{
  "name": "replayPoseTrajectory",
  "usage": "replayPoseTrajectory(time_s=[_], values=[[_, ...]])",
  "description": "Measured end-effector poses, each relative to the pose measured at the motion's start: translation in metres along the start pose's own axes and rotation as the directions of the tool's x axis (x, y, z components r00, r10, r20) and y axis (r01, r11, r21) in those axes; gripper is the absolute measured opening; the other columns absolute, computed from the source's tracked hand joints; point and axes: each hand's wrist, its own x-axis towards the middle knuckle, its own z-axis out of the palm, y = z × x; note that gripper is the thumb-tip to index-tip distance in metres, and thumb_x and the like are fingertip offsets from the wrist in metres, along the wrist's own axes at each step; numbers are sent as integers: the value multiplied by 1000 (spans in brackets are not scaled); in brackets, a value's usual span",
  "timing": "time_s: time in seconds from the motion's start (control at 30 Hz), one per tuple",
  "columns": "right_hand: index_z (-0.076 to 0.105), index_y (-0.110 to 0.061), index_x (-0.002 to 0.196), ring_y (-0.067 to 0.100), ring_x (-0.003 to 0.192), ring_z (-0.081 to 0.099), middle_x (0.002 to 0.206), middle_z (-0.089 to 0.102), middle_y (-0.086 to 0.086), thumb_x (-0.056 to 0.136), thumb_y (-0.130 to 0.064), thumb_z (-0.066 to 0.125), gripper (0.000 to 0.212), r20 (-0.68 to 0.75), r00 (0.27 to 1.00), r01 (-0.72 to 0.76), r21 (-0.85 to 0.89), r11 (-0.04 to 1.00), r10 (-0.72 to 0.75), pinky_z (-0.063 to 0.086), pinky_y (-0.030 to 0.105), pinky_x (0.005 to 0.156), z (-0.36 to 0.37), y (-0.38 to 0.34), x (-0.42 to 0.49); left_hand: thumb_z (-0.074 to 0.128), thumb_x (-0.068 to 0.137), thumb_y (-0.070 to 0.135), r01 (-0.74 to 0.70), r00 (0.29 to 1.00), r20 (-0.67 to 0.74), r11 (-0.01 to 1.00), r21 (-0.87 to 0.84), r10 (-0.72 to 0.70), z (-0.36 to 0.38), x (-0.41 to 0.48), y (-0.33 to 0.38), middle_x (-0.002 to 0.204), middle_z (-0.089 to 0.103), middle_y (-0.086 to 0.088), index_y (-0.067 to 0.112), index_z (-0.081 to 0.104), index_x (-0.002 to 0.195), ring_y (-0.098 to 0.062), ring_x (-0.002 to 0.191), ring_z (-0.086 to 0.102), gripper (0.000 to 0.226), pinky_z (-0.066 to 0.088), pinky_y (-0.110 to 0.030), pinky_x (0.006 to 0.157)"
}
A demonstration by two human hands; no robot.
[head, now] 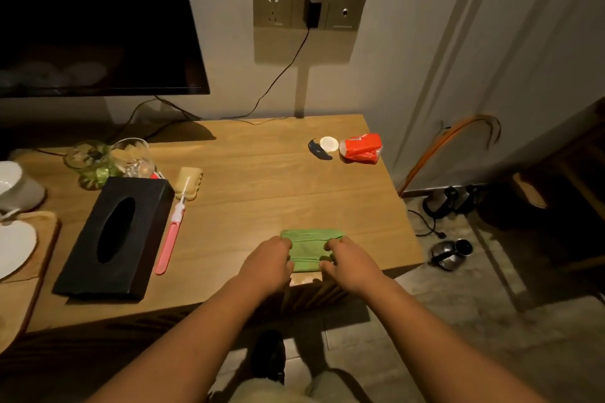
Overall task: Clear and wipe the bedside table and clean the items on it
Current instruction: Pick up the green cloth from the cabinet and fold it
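Green cloth (309,247), folded into a pad, lies at the front edge of the wooden worktop (262,173). In the head view both hands are on it: the left hand (266,258) curls its fingers over the left end and the right hand (352,263) grips the right end. The pad sits close to the lip, so a pull toward the body could drag it onto the floor.

Nothing looks cleared yet. A red packet (360,147), a white round lid (329,143) and a small dark object (319,150) lie near the far right corner, where a careless swipe would likely push them over the side.

To the left, a pink-handled brush (170,235), a black tissue box (114,235), a beige sponge (188,183) and glass cups (134,157) crowd the wiping path, and the glasses could tip. A black cable (281,75) runs from the wall charger (311,11) down to the back edge and could snag.
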Motion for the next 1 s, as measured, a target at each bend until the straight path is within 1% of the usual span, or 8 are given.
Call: replayPoseTrajectory(time_s=[0.13,0.4,0.57,0.67,0.77,0.87,0.93,1.0], values=[[52,-17,127,26,114,50,123,51,8,89,-32,58,41,-3,1000,6,-51,999,-6,48,41,96,3,2,34,56,91,15,-23,1000,-1,999,-43,23,5,34,-2,124,54,-5,19,44,136,-23,112,52,47,48,-38,93],[44,-18,128,29,112,49,123,51,10,86,-29,61,47,14,999,41,-128,991,-39,48,43,92,11,20,71,52,93,17,-20,1000,-4,999,48,20,20,68,0,125,51,-4,19,47,128,-25,111,47,35,46,-42,92],[48,-18,122,28,108,47,116,50,9,85,-23,57,39,3,1000,16,-69,998,-16,49,42,87,19,30,76,48,89,2,29,999,-36,993,116,-25,27,72,-3,123,49,-4,20,46,128,-24,111,43,44,43,-37,91],[48,-17,116,29,103,50,111,54,9,83,-21,60,35,0,1000,0,-82,997,0,49,41,83,23,29,76,49,86,2,24,999,-28,994,104,-21,31,71,-5,117,49,-5,18,51,121,-25,107,45,38,43,-37,89],[52,-15,109,30,97,53,105,57,11,83,-18,58,26,22,999,-32,-81,996,34,48,39,78,28,28,70,45,86,1,9,1000,17,999,49,-9,36,70,-5,108,49,-6,14,55,105,-24,100,47,25,46,-37,84],[57,-15,98,30,90,57,96,59,11,80,-15,54,19,45,995,-90,-45,995,92,46,34,69,30,34,51,46,84,7,-56,992,110,998,-29,59,38,71,0,101,47,-3,16,54,97,-22,93,49,17,47,-36,82],[58,-15,91,30,87,59,92,59,10,78,-18,55,14,31,990,-133,-25,991,134,43,32,66,29,43,32,49,83,10,-138,964,218,988,-68,149,36,75,9,96,50,-3,16,52,92,-22,88,51,12,48,-36,78],[60,-15,92,29,87,58,94,58,10,79,-24,58,15,16,982,-190,3,982,190,45,34,68,27,56,6,51,81,10,-214,919,317,972,-100,235,36,75,27,91,57,-6,15,52,88,-23,84,55,9,47,-35,71]])
